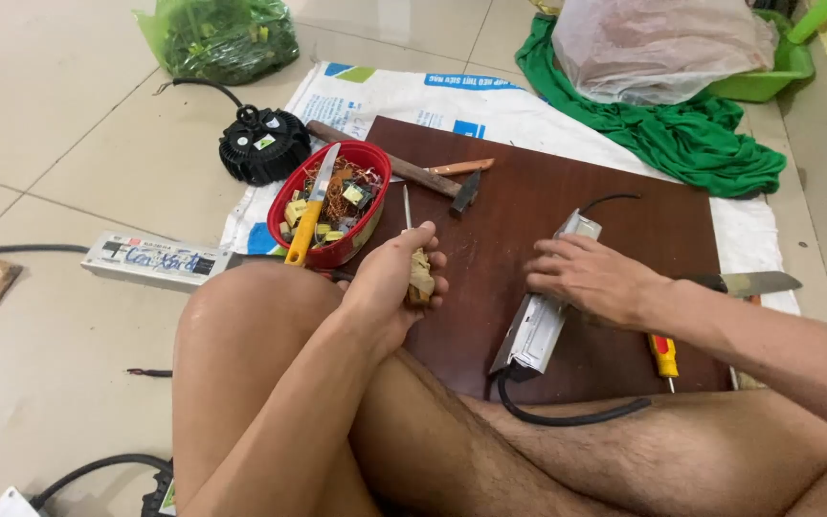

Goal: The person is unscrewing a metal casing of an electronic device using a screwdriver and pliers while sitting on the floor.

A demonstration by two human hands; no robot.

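My left hand [390, 282] is closed around the worn wooden handle of a screwdriver [420, 275], whose thin metal shaft points up and away over a dark brown wooden board [567, 182]. My right hand [591, 278] rests flat on a long silver metal box [543, 316] that lies on the board, with black cables coming out of both ends. My bare legs are crossed in front of the board.
A red bowl [375, 158] holds copper wire, small parts and a yellow-handled knife [310, 209]. A hammer [404, 170], a cleaver blade [753, 282] and a red-yellow screwdriver [664, 356] lie around. A black round lamp [262, 144], green cloth [701, 134] and bags sit behind.
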